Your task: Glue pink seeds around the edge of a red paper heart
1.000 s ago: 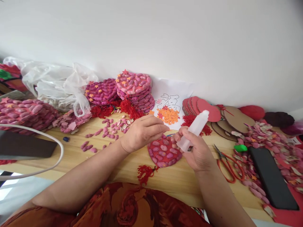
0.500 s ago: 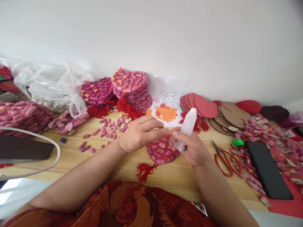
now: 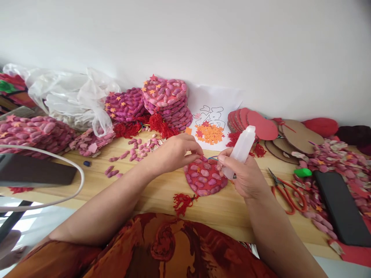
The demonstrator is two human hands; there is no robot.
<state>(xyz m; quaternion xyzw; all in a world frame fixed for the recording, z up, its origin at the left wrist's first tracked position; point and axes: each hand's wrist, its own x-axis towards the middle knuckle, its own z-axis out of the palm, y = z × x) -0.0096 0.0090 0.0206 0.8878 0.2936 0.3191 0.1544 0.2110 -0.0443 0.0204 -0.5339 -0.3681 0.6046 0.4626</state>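
Note:
A red disc (image 3: 204, 177) studded with pink shells and small orange stars lies on the wooden table (image 3: 145, 193), with a red tassel (image 3: 182, 202) hanging from its near edge. My left hand (image 3: 177, 151) hovers at the disc's far rim with its fingertips pinched together; what they hold is too small to name. My right hand (image 3: 245, 175) is wrapped round a translucent white squeeze bottle (image 3: 241, 150), which points up and to the right beside the disc.
Stacks of finished shell discs (image 3: 167, 101) and a plastic bag (image 3: 69, 98) line the wall. Loose pink shells (image 3: 133, 152) lie left of my hands. Orange stars (image 3: 210, 133) sit on white paper. Red scissors (image 3: 285, 191), a green cap (image 3: 303, 172) and a black phone (image 3: 337, 204) lie at right.
My left hand has dropped from above the disc to its far rim, fingertips pinched. The bottle hand has shifted slightly right, away from the left hand. The camera tilted a little.

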